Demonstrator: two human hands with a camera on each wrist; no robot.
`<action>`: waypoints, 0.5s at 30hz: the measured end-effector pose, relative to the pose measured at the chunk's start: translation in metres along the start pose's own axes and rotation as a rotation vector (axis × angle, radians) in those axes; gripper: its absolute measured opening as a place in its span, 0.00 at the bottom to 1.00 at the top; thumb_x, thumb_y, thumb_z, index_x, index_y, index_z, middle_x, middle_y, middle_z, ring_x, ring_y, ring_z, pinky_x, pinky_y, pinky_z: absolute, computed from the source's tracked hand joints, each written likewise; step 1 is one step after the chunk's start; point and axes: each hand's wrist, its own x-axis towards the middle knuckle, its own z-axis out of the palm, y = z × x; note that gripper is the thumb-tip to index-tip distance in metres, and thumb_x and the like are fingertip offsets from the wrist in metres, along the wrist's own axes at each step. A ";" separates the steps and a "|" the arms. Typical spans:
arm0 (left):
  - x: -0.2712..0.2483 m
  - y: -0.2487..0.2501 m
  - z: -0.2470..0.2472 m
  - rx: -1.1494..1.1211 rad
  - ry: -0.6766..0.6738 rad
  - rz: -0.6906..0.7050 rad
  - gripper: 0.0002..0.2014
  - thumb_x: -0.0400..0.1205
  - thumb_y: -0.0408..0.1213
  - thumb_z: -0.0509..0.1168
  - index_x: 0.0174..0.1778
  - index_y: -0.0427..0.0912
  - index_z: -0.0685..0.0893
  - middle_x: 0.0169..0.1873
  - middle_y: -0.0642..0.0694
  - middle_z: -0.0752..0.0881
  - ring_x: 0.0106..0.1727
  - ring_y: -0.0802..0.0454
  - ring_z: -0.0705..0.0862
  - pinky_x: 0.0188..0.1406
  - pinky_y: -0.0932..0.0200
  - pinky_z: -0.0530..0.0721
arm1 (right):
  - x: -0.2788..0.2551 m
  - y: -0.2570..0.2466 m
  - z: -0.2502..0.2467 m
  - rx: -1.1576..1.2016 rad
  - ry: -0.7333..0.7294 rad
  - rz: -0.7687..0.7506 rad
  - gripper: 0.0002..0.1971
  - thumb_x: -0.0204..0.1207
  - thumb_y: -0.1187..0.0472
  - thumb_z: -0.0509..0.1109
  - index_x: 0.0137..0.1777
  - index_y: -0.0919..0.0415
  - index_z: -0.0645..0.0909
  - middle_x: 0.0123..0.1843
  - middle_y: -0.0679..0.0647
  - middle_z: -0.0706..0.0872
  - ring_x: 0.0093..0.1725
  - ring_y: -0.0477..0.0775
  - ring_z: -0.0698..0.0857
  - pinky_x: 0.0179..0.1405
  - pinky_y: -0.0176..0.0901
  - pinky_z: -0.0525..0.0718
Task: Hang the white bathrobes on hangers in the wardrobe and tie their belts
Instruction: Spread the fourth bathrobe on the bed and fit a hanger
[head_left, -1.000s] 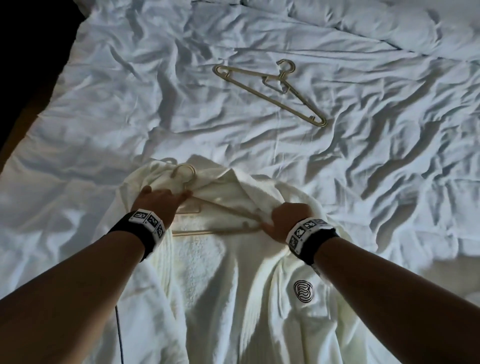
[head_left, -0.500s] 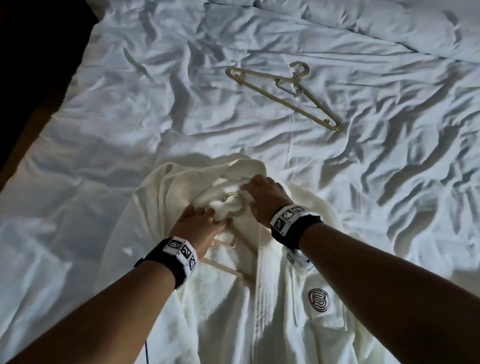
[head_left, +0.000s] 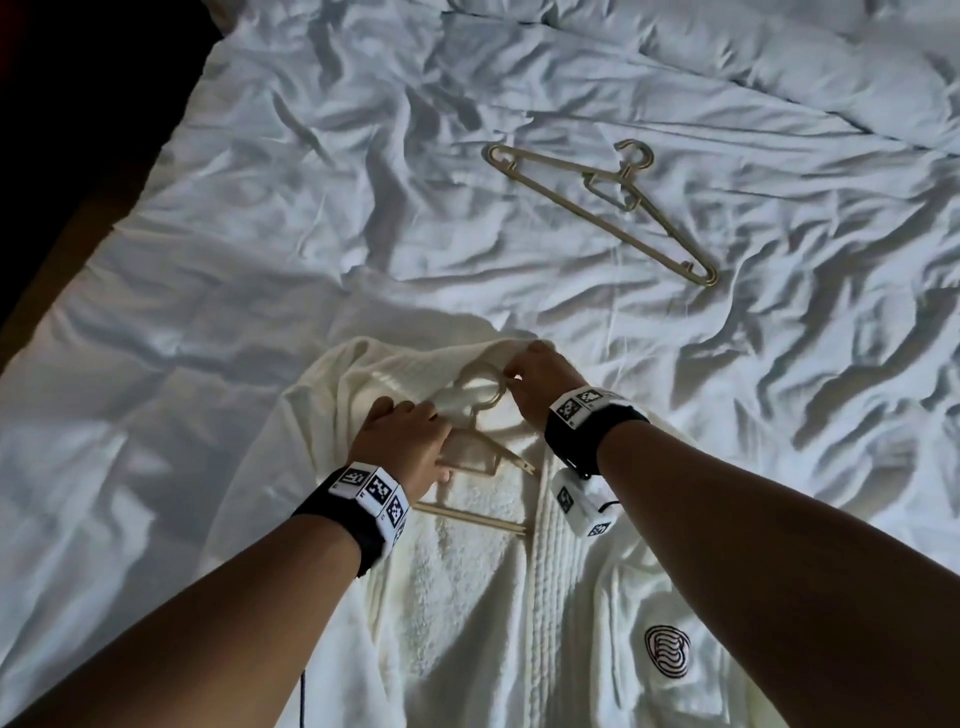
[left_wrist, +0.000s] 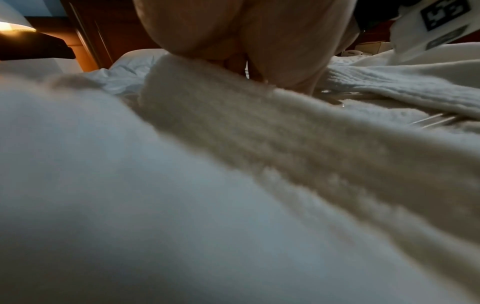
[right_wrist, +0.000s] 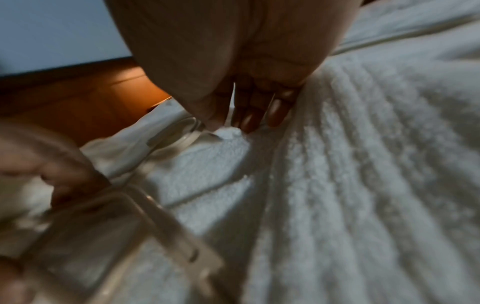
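Note:
A white bathrobe (head_left: 467, 597) lies front-up on the bed with a pale plastic hanger (head_left: 478, 457) inside its neck opening. The hanger's hook (head_left: 483, 387) sticks out over the collar. My left hand (head_left: 402, 441) grips the hanger's body just below the hook. My right hand (head_left: 535, 382) pinches the collar right beside the hook. In the right wrist view the right hand's fingertips (right_wrist: 275, 115) nip a tuft of terry cloth, and the hanger (right_wrist: 145, 207) shows with left fingers curled on it. The left wrist view is mostly blurred robe (left_wrist: 285, 133).
A second, empty hanger (head_left: 602, 208) lies on the crumpled white sheet (head_left: 260, 260) farther up the bed. Bunched bedding (head_left: 779, 52) fills the top right. The bed's left edge drops to dark floor (head_left: 62, 130). A lit lamp (left_wrist: 13, 26) glows beside the bed.
My right hand left the robe's right shoulder and came to the collar by the hook. My left hand slid from the hook down onto the hanger's body.

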 end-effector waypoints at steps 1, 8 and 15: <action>0.003 0.000 -0.001 -0.008 0.000 0.001 0.21 0.74 0.57 0.69 0.59 0.51 0.81 0.57 0.51 0.80 0.61 0.47 0.78 0.64 0.50 0.63 | 0.001 0.003 0.000 0.056 0.014 0.019 0.07 0.78 0.57 0.69 0.51 0.54 0.87 0.59 0.55 0.79 0.56 0.58 0.82 0.63 0.49 0.79; 0.011 -0.005 0.001 -0.075 -0.034 0.066 0.23 0.74 0.59 0.69 0.63 0.54 0.79 0.60 0.53 0.79 0.62 0.49 0.78 0.63 0.50 0.62 | 0.010 0.004 0.004 0.238 0.074 0.141 0.05 0.77 0.56 0.67 0.40 0.51 0.82 0.43 0.51 0.86 0.41 0.54 0.85 0.43 0.45 0.83; 0.011 -0.011 0.001 0.006 -0.072 0.179 0.22 0.78 0.60 0.65 0.65 0.53 0.80 0.59 0.54 0.77 0.62 0.50 0.77 0.67 0.51 0.62 | 0.013 0.006 0.003 0.233 0.069 0.049 0.06 0.75 0.58 0.67 0.37 0.52 0.79 0.42 0.52 0.84 0.41 0.54 0.83 0.44 0.48 0.83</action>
